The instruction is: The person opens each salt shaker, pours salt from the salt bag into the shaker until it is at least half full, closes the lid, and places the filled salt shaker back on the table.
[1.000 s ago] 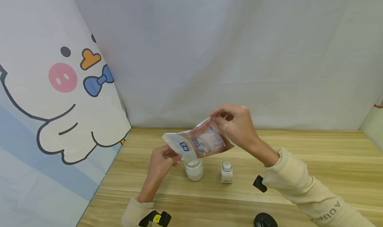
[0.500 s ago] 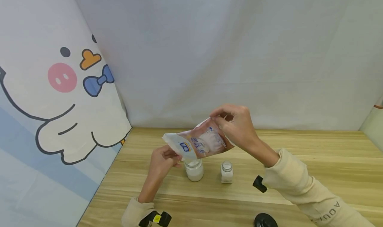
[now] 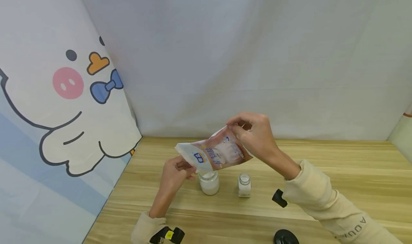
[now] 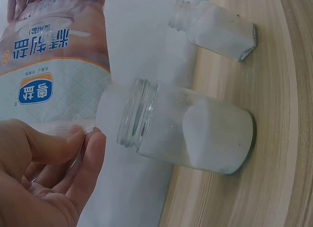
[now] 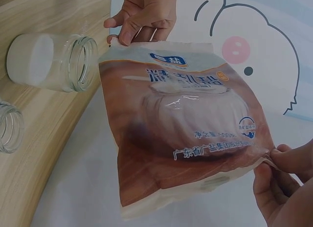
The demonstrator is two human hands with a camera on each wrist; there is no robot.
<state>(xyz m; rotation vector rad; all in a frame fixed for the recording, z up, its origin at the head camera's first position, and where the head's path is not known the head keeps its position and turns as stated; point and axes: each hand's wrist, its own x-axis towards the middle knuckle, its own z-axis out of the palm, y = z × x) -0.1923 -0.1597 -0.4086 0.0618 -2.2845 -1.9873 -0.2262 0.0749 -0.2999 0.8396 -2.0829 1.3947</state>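
A salt bag [image 3: 219, 152], brown and pale blue with printed characters, is held tilted in the air between both hands. My left hand [image 3: 175, 174] pinches its lower, pale end near the corner; in the left wrist view, thumb and fingertips meet at the bag's edge. The raised far corner is pinched by my right hand [image 3: 255, 133]. Right below the bag's low end stands an open glass jar [image 4: 195, 126], partly filled with white salt. A whitish blur bridges the bag's corner and the jar's mouth in that view. The bag's opening is hidden.
A smaller open glass bottle [image 3: 244, 186] with white contents stands right of the jar on the wooden table [image 3: 338, 187]. A round black lid [image 3: 285, 237] lies near the front edge. Behind the table hangs a grey-white curtain [image 3: 257, 58].
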